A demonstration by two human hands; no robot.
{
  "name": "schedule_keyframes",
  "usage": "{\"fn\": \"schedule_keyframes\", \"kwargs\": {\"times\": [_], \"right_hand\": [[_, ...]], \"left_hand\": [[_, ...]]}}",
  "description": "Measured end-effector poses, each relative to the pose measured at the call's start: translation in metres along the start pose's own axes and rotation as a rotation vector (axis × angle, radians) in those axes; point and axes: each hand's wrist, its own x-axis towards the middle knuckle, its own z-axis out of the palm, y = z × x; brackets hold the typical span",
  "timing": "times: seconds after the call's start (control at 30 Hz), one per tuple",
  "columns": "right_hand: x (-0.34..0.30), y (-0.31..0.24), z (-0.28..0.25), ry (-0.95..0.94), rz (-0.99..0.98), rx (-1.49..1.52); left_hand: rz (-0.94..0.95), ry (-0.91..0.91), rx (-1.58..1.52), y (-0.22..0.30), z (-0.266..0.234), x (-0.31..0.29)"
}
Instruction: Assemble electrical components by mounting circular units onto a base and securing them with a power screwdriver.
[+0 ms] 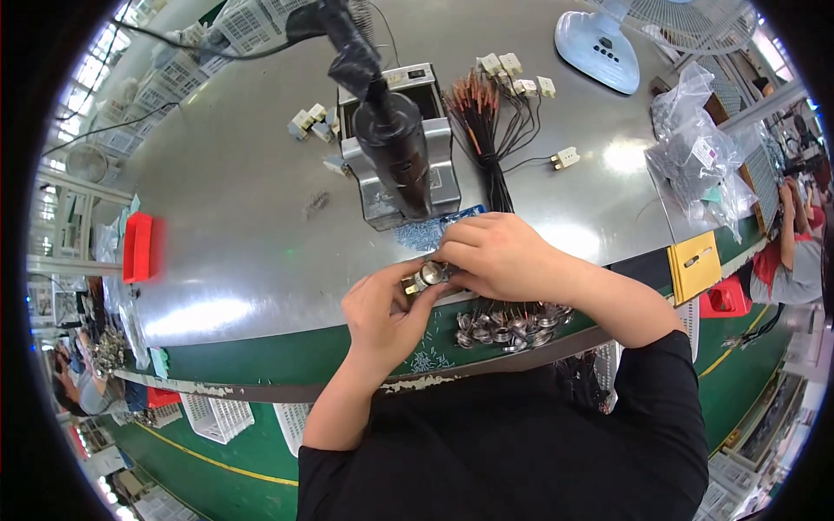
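My left hand [382,308] is closed around a small round metal part [432,273] with a shiny cup-like face and a pale piece at its side. My right hand [504,256] meets it from the right, fingers bent and pinched against the part's edge; what lies between those fingertips is hidden. Just beyond my hands, small bluish screws [419,236] lie loose on the metal tabletop [252,174]. Behind them stands a silver metal box-shaped device [372,201], with a black cylindrical power screwdriver [395,148] upright in front of it.
Beyond my right hand lies a bundle of black wires [493,178] with reddish-brown ends and white connectors [566,158]. Several round metal parts [512,328] are heaped at the near edge. A red bin [137,247] stands left; a light-blue fan [599,52], plastic bags [695,148] and a yellow pad [695,273] are right.
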Motion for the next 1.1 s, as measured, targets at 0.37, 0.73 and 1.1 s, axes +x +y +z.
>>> {"fn": "schedule_keyframes", "kwargs": {"times": [0.37, 0.73, 1.1], "right_hand": [[-0.003, 0.035, -0.011, 0.351, -0.397, -0.083], [0.092, 0.216, -0.094, 0.6, 0.828, 0.157], [0.013, 0.142, -0.067, 0.355, 0.548, 0.286]], "left_hand": [[-0.011, 0.057, -0.243, 0.024, 0.008, 0.009], [0.204, -0.636, -0.293, 0.027, 0.047, -0.001], [0.131, -0.611, -0.377, 0.01, 0.04, 0.004]]}}
